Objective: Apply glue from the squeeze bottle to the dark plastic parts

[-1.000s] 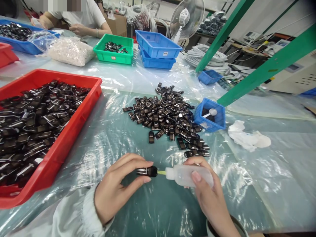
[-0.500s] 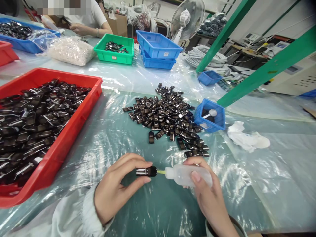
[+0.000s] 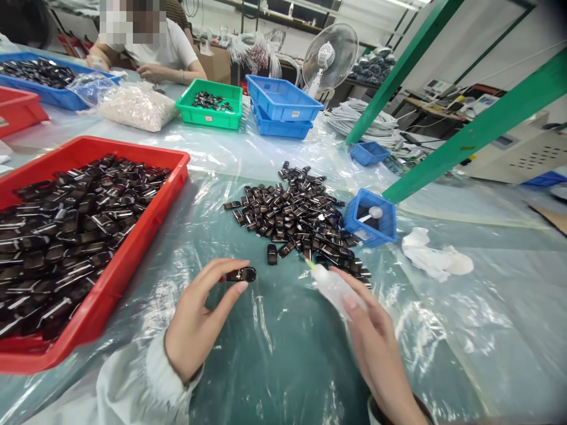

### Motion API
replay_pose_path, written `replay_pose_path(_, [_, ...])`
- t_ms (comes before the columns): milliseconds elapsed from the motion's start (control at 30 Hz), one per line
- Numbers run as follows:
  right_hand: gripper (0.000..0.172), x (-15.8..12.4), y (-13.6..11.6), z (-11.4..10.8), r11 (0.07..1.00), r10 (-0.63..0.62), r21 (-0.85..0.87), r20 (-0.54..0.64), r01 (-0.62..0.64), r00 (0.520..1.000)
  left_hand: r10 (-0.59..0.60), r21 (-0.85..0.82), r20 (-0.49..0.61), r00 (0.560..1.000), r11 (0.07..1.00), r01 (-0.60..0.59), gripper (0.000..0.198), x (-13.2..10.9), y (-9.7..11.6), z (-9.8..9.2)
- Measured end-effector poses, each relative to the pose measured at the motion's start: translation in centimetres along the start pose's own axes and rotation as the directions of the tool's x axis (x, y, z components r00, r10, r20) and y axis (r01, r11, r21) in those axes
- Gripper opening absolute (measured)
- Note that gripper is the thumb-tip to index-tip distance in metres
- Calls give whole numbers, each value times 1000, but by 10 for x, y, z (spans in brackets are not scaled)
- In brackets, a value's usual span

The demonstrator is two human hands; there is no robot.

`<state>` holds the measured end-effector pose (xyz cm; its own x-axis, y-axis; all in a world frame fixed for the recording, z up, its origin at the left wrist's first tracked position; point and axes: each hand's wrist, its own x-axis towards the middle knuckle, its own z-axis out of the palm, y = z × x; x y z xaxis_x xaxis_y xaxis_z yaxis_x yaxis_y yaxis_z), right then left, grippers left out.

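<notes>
Between thumb and fingers, my left hand [image 3: 201, 316] pinches a small glossy black plastic casing [image 3: 243, 274], rounded at its right end. My right hand [image 3: 374, 324] is closed around a translucent white squeeze bottle [image 3: 334, 287] with a thin yellowish tip, tilted up and to the left. The tip is apart from the casing and near the front of a pile of similar black casings [image 3: 295, 206] on the plastic-covered table. One casing [image 3: 271, 254] lies by itself at the pile's front edge.
On the left stands a red tray [image 3: 146, 227] full of black casings. A small blue bin [image 3: 376, 233] with a spoon and crumpled white tissue [image 3: 436, 255] sit right of the pile. Farther back are a green tray [image 3: 210, 120], stacked blue trays [image 3: 283, 97] and a seated person [image 3: 163, 53].
My right hand has drawn the bottle away from the casing and tilted its tip upward. The left hand has moved left and up with the casing. The camera view has shifted slightly.
</notes>
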<state>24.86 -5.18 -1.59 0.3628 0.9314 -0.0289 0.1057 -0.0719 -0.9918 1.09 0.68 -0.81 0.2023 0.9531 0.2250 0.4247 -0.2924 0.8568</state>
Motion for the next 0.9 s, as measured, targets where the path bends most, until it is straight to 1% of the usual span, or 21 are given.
replay_pose_path(100, [36,10,1,10,998,-25,-56,82,30,996,-17,-33,27,999,999,18,19,0,0,1])
replay_pose_path(167, [32,18,3,20,993,-77,-76,114,86,991,-13,-49,40,999,999,15,20,-1,0,1])
replay_pose_path(233, [27,23,5,27,986,-123,-94,120,135,985,-7,-58,50,999,998,10,20,-2,0,1])
replay_pose_path(300, [29,23,7,31,981,-146,-117,94,157,985,-2,-64,58,998,998,6,20,-3,0,1])
replay_pose_path(333, [34,21,7,31,975,-167,-139,55,173,984,-3,-68,59,998,998,7,20,-3,0,1])
replay_pose_path(367, [37,17,7,31,961,-215,-177,-2,211,977,-3,-73,59,998,997,7,20,-3,0,1])
replay_pose_path(400, [38,13,7,31,934,-287,-234,-46,269,957,-1,-79,58,998,997,6,20,-3,1,2])
replay_pose_path(433, [34,8,6,31,894,-368,-297,-58,336,928,1,-85,57,998,996,4,20,-3,2,2])
replay_pose_path(467, [28,3,5,33,845,-442,-351,-32,403,897,6,-91,58,998,996,-1,20,-3,2,3])
replay_pose_path(500, [22,-1,3,35,794,-492,-388,41,467,870,14,-97,61,998,995,-8,20,-3,3,3])
replay_pose_path(533, [19,-4,2,39,744,-510,-414,156,525,846,25,-104,63,998,994,-19,20,-4,3,4])
replay_pose_path(600, [21,-6,0,50,663,-456,-442,401,604,794,44,-114,61,997,993,-37,19,-4,3,5])
replay_pose_path(667, [23,-5,-1,62,586,-393,-473,543,657,742,56,-115,55,997,992,-49,20,-5,2,5])
replay_pose_path(700, [25,-3,-1,66,561,-373,-482,577,672,726,58,-113,50,997,992,-52,20,-5,1,5])
replay_pose_path(733, [25,-2,-1,70,555,-366,-484,588,677,721,59,-109,46,997,993,-54,20,-5,0,5])
replay_pose_path(800, [26,0,-1,74,559,-359,-479,596,677,718,61,-103,39,997,993,-56,20,-5,0,4])
replay_pose_path(900, [20,0,-2,72,570,-345,-479,598,667,724,65,-104,40,997,993,-61,20,-6,0,4])
